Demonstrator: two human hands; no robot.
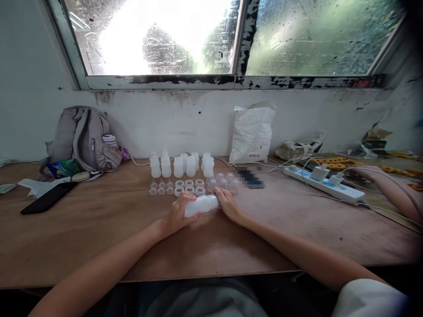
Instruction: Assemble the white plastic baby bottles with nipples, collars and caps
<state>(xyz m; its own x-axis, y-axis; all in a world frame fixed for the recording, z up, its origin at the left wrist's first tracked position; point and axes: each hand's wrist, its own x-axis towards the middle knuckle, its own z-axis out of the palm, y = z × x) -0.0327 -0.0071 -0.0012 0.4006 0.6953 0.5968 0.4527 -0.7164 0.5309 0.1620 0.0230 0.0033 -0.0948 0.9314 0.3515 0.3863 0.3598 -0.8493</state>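
Note:
A white translucent baby bottle (pixel 200 206) lies sideways in the air, low over the table. My left hand (pixel 180 210) is closed around its base. At the neck end, the fingers of my right hand (pixel 228 205) are closed on the bottle; they partly hide that end. Just beyond my hands lie rows of clear silicone nipples (pixel 161 187), white screw rings (pixel 189 188) and clear domed caps (pixel 228 182). Behind these stand several open bottle bodies (pixel 191 166). To their left are two bottles with pointed tops (pixel 165 164).
A grey backpack (pixel 84 136) and a black tablet-like slab (pixel 49 198) are on the left of the wooden table (pixel 99 246). A white plastic bag (pixel 251 134) leans on the wall. To the right, a power strip (pixel 325 182) trails cables near another person's arm (pixel 393 189).

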